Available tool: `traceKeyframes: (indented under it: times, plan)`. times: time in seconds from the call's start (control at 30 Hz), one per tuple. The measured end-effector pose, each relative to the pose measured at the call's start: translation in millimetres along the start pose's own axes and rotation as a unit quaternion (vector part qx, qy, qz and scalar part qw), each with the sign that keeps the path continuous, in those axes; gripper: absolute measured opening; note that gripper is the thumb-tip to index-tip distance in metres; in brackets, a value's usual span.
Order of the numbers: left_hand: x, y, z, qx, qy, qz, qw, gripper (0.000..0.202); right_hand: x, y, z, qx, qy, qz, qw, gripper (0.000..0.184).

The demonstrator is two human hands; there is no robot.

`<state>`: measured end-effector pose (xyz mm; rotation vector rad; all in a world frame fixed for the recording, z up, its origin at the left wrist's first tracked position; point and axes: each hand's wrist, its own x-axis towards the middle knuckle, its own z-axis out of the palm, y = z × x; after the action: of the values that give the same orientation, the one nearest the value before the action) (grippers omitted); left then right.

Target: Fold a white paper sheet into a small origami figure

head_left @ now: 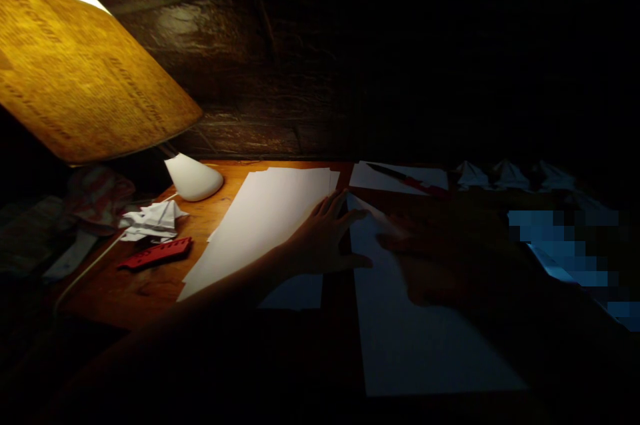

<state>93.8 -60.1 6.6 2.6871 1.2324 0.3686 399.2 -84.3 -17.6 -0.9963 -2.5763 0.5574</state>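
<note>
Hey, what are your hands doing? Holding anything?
Left hand: open, fingers spread, holding nothing, at the edge of the white paper stack.
Right hand: looks open on the long paper sheet, but dark and blurry.

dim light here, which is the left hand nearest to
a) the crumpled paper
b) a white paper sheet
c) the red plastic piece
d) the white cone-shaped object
b, the left hand lies at the right edge of a white paper sheet, with its fingers spread.
</note>
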Motion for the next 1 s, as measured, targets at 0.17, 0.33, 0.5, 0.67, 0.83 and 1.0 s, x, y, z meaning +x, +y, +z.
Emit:
traceKeyframes:
  times: [0.17, 0.33, 0.5, 0.67, 0.83, 1.0]
  plan:
    - [0.1, -1.1, 1.2, 0.007, 0.002, 0.006, 1.0, 0.097, 2.8, -3.6, -3.0, -0.012, -0.017, 0.006, 1.0, 0.088]
    - [0.3, -0.5, 1.1, 0.004, 0.004, 0.004, 1.0, 0.096, 3.7, -3.6, -1.9, -0.006, -0.021, -0.002, 1.0, 0.091]
    - [-0.2, -0.8, 0.7, 0.011, 0.001, 0.006, 1.0, 0.098, 1.2, -3.2, -1.4, -0.017, -0.003, -0.004, 1.0, 0.088]
    - [2.1, -1.6, -0.6, 0.032, 0.01, 0.013, 0.999, 0.102, -1.5, 7.3, 4.8, -0.014, 0.01, -0.042, 0.999, 0.094]
    - [3.9, -1.3, -0.7, 0.047, 0.013, 0.01, 0.999, 0.106, -1.2, 10.1, 7.2, -0.002, 0.013, -0.045, 0.999, 0.09]
    - [3.2, -2.3, 1.5, 0.042, 0.017, 0.012, 0.999, 0.104, -0.9, 7.5, 5.3, -0.014, -0.002, -0.034, 0.999, 0.091]
